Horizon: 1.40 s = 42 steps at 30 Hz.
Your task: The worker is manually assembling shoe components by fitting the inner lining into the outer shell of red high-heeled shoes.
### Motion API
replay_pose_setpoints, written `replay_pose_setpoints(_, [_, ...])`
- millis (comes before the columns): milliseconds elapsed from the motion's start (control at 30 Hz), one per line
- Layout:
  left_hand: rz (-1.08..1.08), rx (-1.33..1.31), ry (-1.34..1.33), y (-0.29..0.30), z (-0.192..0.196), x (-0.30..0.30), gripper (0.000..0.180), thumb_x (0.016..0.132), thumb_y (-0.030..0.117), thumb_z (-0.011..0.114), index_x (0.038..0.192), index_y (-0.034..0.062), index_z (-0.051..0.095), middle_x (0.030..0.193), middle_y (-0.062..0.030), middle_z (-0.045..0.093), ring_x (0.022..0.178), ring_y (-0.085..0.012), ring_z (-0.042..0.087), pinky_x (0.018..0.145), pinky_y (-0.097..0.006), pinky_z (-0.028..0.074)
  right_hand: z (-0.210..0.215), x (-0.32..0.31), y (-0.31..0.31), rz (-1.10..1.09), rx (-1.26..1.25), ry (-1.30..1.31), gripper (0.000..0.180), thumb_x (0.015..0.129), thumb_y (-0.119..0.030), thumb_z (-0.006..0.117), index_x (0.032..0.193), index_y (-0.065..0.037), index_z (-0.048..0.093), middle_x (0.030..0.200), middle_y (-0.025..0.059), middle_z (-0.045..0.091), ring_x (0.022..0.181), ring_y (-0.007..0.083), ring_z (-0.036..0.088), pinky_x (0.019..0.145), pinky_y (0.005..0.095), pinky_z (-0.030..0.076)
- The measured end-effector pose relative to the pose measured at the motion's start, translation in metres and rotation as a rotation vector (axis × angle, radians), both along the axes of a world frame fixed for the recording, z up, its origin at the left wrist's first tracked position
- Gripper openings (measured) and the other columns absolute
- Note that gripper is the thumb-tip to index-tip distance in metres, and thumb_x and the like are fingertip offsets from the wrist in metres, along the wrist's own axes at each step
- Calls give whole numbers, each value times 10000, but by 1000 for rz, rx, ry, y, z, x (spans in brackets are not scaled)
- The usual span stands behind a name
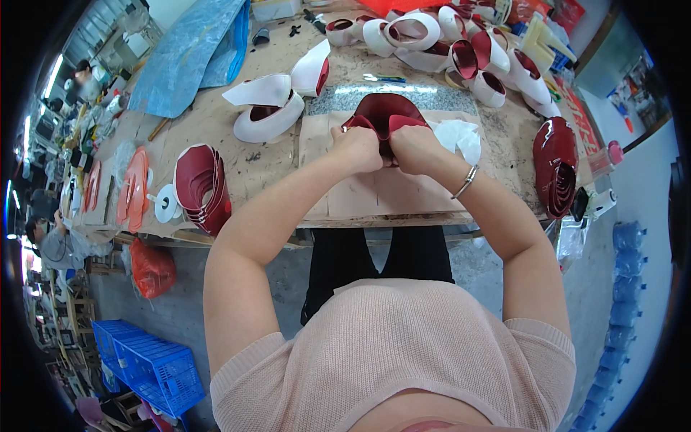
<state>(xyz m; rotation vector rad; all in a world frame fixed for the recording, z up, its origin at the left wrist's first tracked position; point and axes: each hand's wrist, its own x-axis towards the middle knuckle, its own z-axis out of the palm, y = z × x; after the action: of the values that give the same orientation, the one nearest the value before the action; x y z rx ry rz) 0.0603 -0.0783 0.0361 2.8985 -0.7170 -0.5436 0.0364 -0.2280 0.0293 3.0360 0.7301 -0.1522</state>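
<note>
A glossy dark red shoe upper (pixel 385 106) stands over the paper-covered work area in front of me, its curved back edge away from me. My left hand (pixel 358 149) is closed on its left near edge, and my right hand (pixel 416 150) is closed on its right near edge. The knuckles of both hands almost meet at the middle. My fingertips are partly hidden behind the red material. Beside my right hand lies a crumpled white tissue (pixel 461 137). Behind the upper is a speckled stone slab (pixel 446 99) with a slim blue-green tool (pixel 384 78) at its far edge.
Nested red uppers are stacked at left (pixel 193 180) and right (pixel 554 165). White uppers with red lining (pixel 412 30) crowd the back right, and more white uppers (pixel 270 115) lie back left near a blue sheet (pixel 183 61). A tape roll (pixel 167 203) sits near the left edge.
</note>
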Motion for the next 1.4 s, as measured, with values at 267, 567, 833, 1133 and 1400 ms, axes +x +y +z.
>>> replay_pose_setpoints(267, [16, 96, -69, -11, 6, -5, 473, 727, 534, 692, 945, 114, 710, 941, -104, 684, 946, -255, 617, 888, -458, 314, 2, -15, 2, 10, 61, -157, 138, 693, -130, 698, 794, -42, 667, 867, 146, 670, 773, 280, 671, 666, 390, 523])
replay_pose_setpoints(567, [-1, 122, -83, -14, 4, -2, 374, 734, 362, 661, 1023, 126, 698, 1052, -58, 681, 1015, -248, 626, 928, -477, 315, -35, -76, -15, 203, 678, -662, 270, 763, -104, 660, 1015, -23, 607, 1016, 114, 624, 1038, 269, 589, 874, 371, 471])
replay_pose_setpoints(833, [-834, 316, -534, -16, 39, -9, 153, 696, 218, 668, 804, 126, 725, 850, -62, 682, 913, -216, 608, 1012, -494, 254, -49, -83, 14, -84, 364, -546, 245, 815, -128, 589, 1019, -1, 637, 1035, 105, 591, 1042, 253, 538, 949, 403, 395])
replay_pose_setpoints(1133, [-587, 111, 73, -4, 42, 34, 464, 651, 191, 786, 1067, 20, 670, 1021, -173, 665, 936, -297, 640, 820, -361, 499, -48, -81, 15, -66, 342, -498, 272, 764, -99, 555, 1000, 20, 616, 914, 88, 558, 930, 236, 523, 759, 343, 447])
replay_pose_setpoints(1400, [-332, 88, 53, 9, 28, 10, 383, 708, 165, 727, 1069, 49, 674, 1022, -144, 668, 929, -279, 639, 796, -357, 500, -39, -84, 15, -44, 315, -516, 269, 775, -102, 552, 1028, -34, 612, 953, 85, 556, 944, 243, 528, 791, 362, 435])
